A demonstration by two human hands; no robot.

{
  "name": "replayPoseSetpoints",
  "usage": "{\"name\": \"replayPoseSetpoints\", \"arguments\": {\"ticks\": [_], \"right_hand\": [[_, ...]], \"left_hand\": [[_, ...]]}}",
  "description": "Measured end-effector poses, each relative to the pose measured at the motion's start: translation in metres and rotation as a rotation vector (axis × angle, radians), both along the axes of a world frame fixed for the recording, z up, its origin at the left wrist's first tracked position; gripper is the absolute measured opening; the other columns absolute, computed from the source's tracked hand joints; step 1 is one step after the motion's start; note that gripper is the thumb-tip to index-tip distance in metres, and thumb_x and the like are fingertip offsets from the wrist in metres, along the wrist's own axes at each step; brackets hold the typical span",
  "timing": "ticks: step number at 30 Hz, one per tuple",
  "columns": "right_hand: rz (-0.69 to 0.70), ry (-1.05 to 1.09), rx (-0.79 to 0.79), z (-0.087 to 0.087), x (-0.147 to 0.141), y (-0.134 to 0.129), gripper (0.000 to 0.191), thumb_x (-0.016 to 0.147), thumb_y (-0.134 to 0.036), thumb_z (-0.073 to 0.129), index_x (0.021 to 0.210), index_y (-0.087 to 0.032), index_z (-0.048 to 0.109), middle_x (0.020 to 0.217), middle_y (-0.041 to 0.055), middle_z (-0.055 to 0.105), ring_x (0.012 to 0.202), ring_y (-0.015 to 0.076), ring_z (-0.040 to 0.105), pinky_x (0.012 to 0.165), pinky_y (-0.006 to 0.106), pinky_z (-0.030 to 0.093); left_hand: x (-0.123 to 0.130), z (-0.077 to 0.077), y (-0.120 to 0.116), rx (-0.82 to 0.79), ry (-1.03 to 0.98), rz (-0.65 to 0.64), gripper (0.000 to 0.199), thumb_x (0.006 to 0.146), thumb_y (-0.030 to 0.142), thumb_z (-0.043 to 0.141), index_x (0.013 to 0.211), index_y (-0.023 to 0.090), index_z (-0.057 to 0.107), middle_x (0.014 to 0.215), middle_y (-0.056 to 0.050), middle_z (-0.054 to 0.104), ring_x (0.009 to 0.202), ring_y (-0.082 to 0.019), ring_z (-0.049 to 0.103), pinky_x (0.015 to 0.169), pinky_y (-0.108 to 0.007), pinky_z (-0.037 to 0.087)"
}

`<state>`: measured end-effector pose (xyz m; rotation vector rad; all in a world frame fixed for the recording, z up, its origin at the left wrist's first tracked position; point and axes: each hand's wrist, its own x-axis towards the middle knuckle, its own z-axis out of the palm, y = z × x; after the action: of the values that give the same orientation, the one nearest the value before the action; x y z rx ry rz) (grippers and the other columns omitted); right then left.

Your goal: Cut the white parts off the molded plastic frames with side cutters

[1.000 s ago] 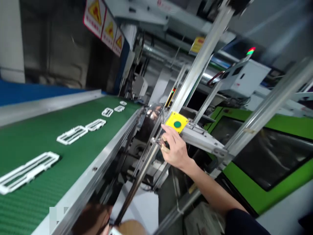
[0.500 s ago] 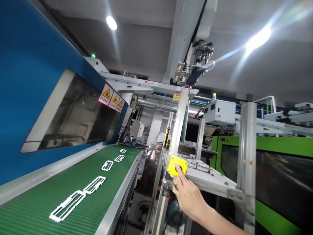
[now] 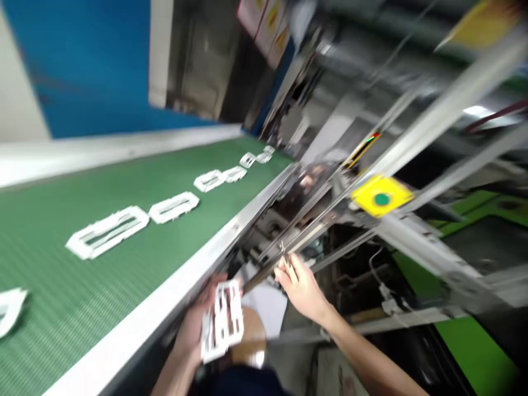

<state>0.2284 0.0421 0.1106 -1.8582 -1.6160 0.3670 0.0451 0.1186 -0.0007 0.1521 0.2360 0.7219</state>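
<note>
Green belt [image 3: 136, 291]: runs away along the left, taken as landmark for all places; blurred by camera motion.
Belt frames [image 3: 103, 224]: a line of white slotted frames lying flat on the belt; the nearest is cut off at the picture's edge; farther ones are too small to read.
Left hand [image 3: 193, 327]: just beyond the belt's right-hand rail [image 3: 193, 267]; fingers grasping white pieces, their exact placing hidden behind the plastic.
Held frames [image 3: 224, 324]: in the left hand, right of the belt and off it; apparently two, overlapping; count uncertain.
Right hand [image 3: 303, 289]: farther right of the belt; fingers curled around a small tool [image 3: 287, 257], pointed tips up; likely snips, too blurred to confirm.
Step, frames and tool: judged as holding the pieces ready, tool apart from them; no contact between the two.
Next move, frames and tool: seems to call for bringing tips and plastic together under control; a light hold, since the thin bars could flex.
Button box [image 3: 369, 192]: yellow, green button, right of the belt beyond the right hand; untouched.
</note>
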Motion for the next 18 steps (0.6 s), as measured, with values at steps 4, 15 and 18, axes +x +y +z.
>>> {"name": "replayPoseSetpoints", "arguments": {"ticks": [4, 15, 18], "right_hand": [[0.113, 0.442, -0.122, -0.055, -0.039, -0.008, 0.016, 0.085, -0.032, 0.055, 0.085, -0.019, 0.045, 0.070, -0.0024, 0.050, 0.062, 0.0097, 0.050, 0.062, 0.023, 0.045], [0.260, 0.695, -0.225, -0.067, -0.052, -0.018, 0.018, 0.080, -0.025, 0.062, 0.086, -0.020, 0.046, 0.071, -0.0035, 0.045, 0.061, 0.0084, 0.046, 0.057, 0.022, 0.042], [0.230, 0.670, -0.172, -0.055, -0.043, -0.013, 0.019, 0.079, -0.023, 0.062, 0.088, -0.021, 0.045, 0.072, -0.0033, 0.045, 0.062, 0.0088, 0.046, 0.058, 0.022, 0.043]], "left_hand": [[-0.027, -0.016, -0.035, -0.054, 0.091, 0.204, 0.036, 0.074, 0.024, 0.071, 0.109, 0.020, 0.062, 0.109, -0.010, 0.066, 0.096, -0.030, 0.064, 0.074, -0.040, 0.056], [-0.022, -0.011, -0.049, -0.146, 0.128, 0.296, 0.028, 0.078, 0.029, 0.066, 0.104, 0.018, 0.064, 0.099, -0.010, 0.069, 0.083, -0.026, 0.067, 0.058, -0.028, 0.058], [-0.021, -0.011, -0.049, -0.178, 0.180, 0.290, 0.030, 0.084, 0.038, 0.058, 0.100, 0.013, 0.064, 0.091, -0.013, 0.069, 0.076, -0.024, 0.068, 0.049, -0.023, 0.054]]}}
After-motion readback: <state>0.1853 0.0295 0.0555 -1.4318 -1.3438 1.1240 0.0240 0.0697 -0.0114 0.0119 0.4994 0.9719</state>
